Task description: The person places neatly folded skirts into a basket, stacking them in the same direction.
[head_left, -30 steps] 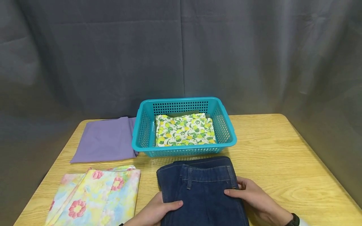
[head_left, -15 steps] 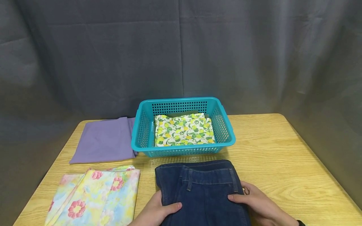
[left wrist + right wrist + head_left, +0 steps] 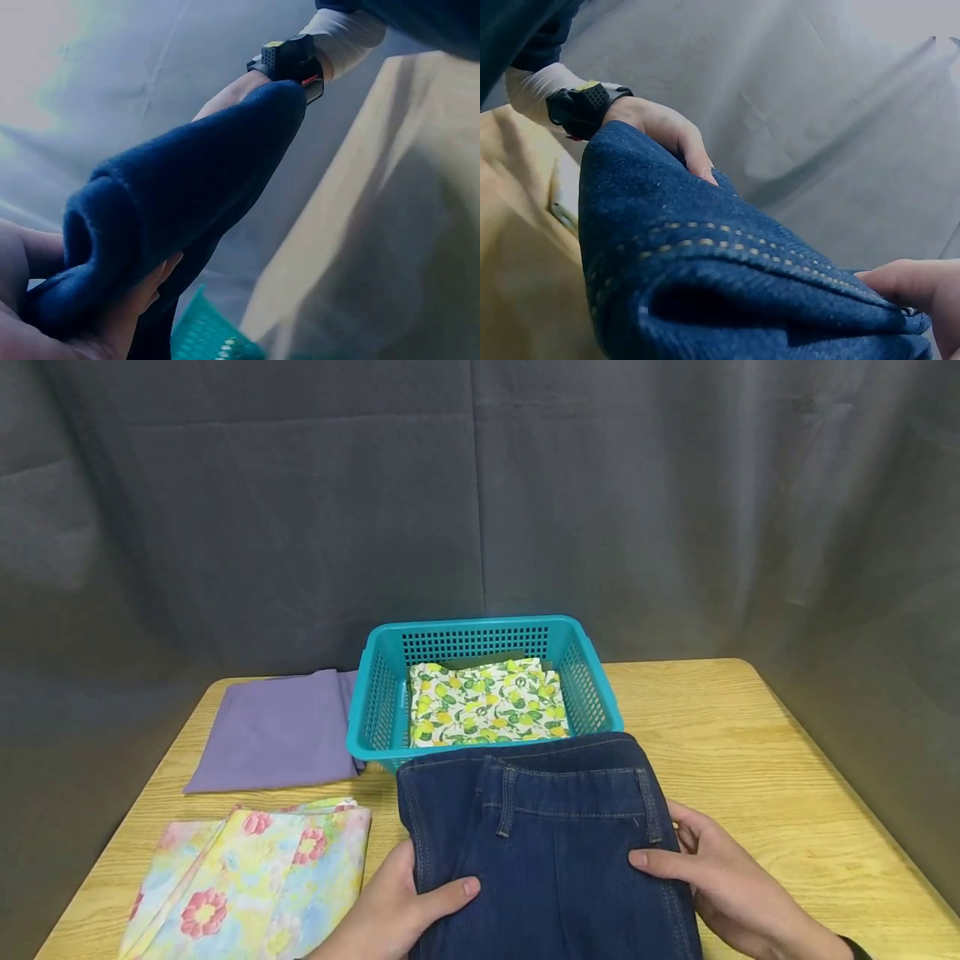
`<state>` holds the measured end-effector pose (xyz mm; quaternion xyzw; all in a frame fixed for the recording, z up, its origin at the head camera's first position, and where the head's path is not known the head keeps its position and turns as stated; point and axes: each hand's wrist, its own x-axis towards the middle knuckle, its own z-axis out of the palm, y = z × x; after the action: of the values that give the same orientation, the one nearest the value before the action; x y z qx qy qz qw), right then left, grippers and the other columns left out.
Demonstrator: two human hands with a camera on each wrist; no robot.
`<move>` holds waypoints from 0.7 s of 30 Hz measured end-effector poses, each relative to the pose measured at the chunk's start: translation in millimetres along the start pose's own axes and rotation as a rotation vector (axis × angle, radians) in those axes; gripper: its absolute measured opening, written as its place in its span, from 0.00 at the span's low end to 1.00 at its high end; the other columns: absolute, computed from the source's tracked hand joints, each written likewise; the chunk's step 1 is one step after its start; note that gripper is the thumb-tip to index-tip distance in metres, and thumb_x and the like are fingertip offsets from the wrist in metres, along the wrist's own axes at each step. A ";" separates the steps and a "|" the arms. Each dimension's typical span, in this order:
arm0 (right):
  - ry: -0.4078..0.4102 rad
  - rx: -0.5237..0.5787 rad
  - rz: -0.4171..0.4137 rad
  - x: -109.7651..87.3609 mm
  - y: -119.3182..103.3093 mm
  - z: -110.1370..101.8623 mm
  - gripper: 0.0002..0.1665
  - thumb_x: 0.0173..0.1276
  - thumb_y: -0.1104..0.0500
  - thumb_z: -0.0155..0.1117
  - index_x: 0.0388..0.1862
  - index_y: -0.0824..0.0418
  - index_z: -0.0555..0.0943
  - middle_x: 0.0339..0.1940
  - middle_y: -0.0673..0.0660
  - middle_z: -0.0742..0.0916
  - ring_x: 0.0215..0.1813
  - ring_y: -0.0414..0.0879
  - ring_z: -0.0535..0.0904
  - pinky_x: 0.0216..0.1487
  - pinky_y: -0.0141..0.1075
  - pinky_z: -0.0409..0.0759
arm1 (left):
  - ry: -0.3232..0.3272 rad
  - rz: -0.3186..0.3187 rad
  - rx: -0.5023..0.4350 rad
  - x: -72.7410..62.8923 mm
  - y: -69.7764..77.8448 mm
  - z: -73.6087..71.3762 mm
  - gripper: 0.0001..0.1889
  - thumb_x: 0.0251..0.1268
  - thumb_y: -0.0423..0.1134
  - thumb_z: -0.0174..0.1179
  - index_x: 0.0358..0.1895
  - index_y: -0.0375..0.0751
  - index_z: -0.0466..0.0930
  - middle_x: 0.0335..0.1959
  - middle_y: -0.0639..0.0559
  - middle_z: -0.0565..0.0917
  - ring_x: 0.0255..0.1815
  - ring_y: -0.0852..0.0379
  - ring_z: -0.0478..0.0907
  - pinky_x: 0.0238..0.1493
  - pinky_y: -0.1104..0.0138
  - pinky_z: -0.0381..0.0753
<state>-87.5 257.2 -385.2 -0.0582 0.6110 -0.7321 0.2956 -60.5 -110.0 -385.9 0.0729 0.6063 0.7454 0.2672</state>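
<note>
Folded dark blue jeans (image 3: 555, 852) hang between both hands in the head view, their waistband and belt loops at the far end, overlapping the basket's near rim. My left hand (image 3: 408, 902) grips the left edge, thumb on top and fingers hidden beneath. On the opposite edge my right hand (image 3: 723, 877) pinches the jeans, thumb above, fingers below. Behind them stands a teal plastic basket (image 3: 483, 628) with lemon-print fabric (image 3: 487, 706) folded inside. In the right wrist view, stitched layers of the jeans (image 3: 705, 247) show close up.
Folded purple cloth (image 3: 277, 731) lies left of the basket on the wooden table (image 3: 735, 735). Nearer, at the left, is a folded pastel floral cloth (image 3: 255, 877). A dark grey curtain (image 3: 480, 510) hangs behind the table.
Both hands have raised the folded jeans and carried them forward, so that they now cover part of the basket's front. The basket and the other cloths stay in place.
</note>
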 end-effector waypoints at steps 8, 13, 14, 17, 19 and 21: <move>0.082 -0.096 -0.076 29.7 -47.9 6.2 0.31 0.81 0.64 0.62 0.79 0.57 0.66 0.61 0.51 0.89 0.59 0.49 0.88 0.58 0.43 0.88 | 0.076 0.047 0.117 20.0 49.3 -9.7 0.34 0.78 0.37 0.64 0.80 0.40 0.60 0.69 0.38 0.82 0.60 0.48 0.88 0.62 0.57 0.87; 0.128 -0.150 -0.093 64.3 -86.2 8.5 0.35 0.80 0.63 0.64 0.80 0.61 0.64 0.57 0.49 0.91 0.54 0.47 0.90 0.56 0.41 0.88 | 0.158 0.097 0.211 55.0 79.9 -31.0 0.28 0.76 0.33 0.64 0.74 0.38 0.68 0.61 0.42 0.87 0.52 0.54 0.90 0.57 0.61 0.89; 0.133 -0.155 -0.096 72.1 -93.6 8.9 0.35 0.80 0.63 0.64 0.81 0.60 0.64 0.56 0.49 0.91 0.53 0.46 0.90 0.55 0.40 0.88 | 0.176 0.100 0.238 62.5 86.0 -36.5 0.26 0.75 0.33 0.65 0.72 0.38 0.69 0.58 0.44 0.88 0.50 0.55 0.90 0.55 0.62 0.89; 0.140 -0.172 -0.106 97.1 -113.4 8.7 0.36 0.80 0.64 0.63 0.82 0.60 0.63 0.55 0.47 0.91 0.52 0.44 0.90 0.55 0.39 0.88 | 0.209 0.105 0.299 83.9 102.7 -53.5 0.23 0.76 0.32 0.64 0.70 0.39 0.70 0.54 0.47 0.88 0.47 0.56 0.90 0.53 0.62 0.89; 0.141 -0.183 -0.109 114.5 -124.4 8.0 0.38 0.81 0.65 0.62 0.84 0.61 0.61 0.54 0.46 0.90 0.52 0.43 0.89 0.56 0.37 0.88 | 0.229 0.097 0.315 96.6 112.3 -63.5 0.25 0.77 0.33 0.63 0.72 0.40 0.68 0.58 0.46 0.86 0.50 0.54 0.89 0.56 0.61 0.88; 0.150 -0.196 -0.101 131.5 -133.2 5.8 0.38 0.81 0.64 0.61 0.85 0.62 0.60 0.53 0.46 0.90 0.52 0.42 0.89 0.56 0.37 0.87 | 0.250 0.087 0.325 108.5 120.3 -71.8 0.29 0.79 0.34 0.62 0.77 0.39 0.63 0.66 0.42 0.80 0.59 0.49 0.85 0.63 0.58 0.85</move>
<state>-240.7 196.5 -296.3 -0.0624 0.6962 -0.6852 0.2046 -220.7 -133.9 -314.1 0.0479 0.7434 0.6518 0.1422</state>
